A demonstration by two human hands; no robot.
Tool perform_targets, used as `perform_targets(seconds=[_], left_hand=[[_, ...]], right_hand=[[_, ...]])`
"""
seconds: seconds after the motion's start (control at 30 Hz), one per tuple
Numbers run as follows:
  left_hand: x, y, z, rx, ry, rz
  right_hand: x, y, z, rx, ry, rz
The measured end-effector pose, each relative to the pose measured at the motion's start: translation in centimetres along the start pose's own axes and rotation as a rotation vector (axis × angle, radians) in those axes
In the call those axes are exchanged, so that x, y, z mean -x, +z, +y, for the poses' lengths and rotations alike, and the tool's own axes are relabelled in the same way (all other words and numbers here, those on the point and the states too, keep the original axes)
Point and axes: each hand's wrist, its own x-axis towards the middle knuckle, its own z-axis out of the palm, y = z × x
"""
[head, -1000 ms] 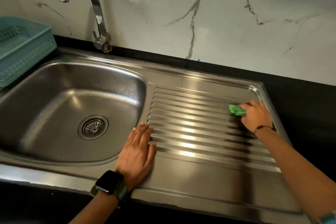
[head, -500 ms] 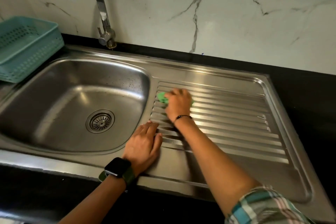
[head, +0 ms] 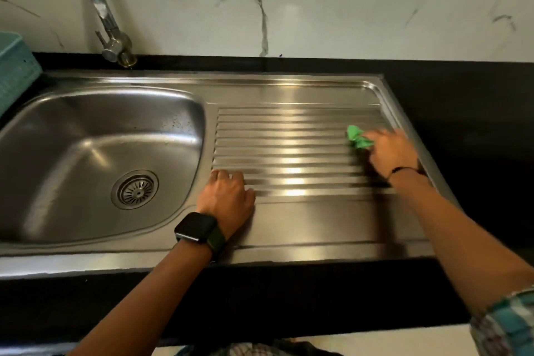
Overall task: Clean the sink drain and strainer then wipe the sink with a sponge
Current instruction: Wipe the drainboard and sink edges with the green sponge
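**Green sponge on the draining board, far right**

Right hand (head: 388,153) at about 3 o'clock of the steel sink top, fingers curled over a crumpled green sponge (head: 357,139) and pressing it onto the ribbed draining board (head: 289,150). Sponge showing only at the fingertips, on the upper ribs near the board's right end; hand blurred, so exact finger placement hard to make out. Thin dark band around the right wrist.

Left hand (head: 226,199) at about 6 o'clock, resting palm down on the flat steel at the lower left corner of the ribs, just beside the basin's right rim. Fingers bent at the knuckles, tips on the lowest ribs, grasping nothing. Black watch (head: 196,227) on the left wrist.

Basin (head: 86,139) at 9 o'clock, round strainer (head: 135,189) seated in the drain toward its near side, well apart from both hands. Tap (head: 98,6) at 11 o'clock, rising from the back edge and arching left. Corner of a teal basket (head: 14,72) at the far left edge, at 10 o'clock. Black counter (head: 462,113) around the sink; white marbled wall (head: 318,3) across 12 o'clock. Checked sleeve (head: 508,324) at the lower right corner.
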Motion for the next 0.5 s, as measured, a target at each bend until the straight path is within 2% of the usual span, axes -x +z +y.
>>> perform_targets(seconds=[0.07,0.17,0.2,0.3,0.37,0.43,0.5], left_hand=[[-0.1,-0.1,-0.3,0.019,0.020,-0.020],[-1.1,-0.7,-0.9,-0.030,0.096,-0.098],[-1.8,-0.8,-0.8,-0.066,0.132,-0.142],[-3.6,-0.9,0.1,-0.088,0.224,-0.240],[-4.4,-0.7,1.0,-0.105,0.263,-0.291],[-4.9,-0.6,1.5,-0.115,0.265,-0.344],[-5.3,-0.5,1.3,-0.110,0.270,-0.371]], right_hand=[[1.0,-0.3,1.5,0.002,0.142,0.013],[2.6,-0.2,-2.1,-0.028,0.216,0.024],[3.4,0.1,-4.4,-0.057,0.177,0.020],[6.6,1.5,-12.4,-0.115,-0.097,0.024],[8.0,1.9,-15.4,-0.155,-0.221,0.036],[7.7,1.4,-14.5,-0.115,-0.295,0.019],[6.6,1.0,-11.4,-0.047,-0.262,0.003]])
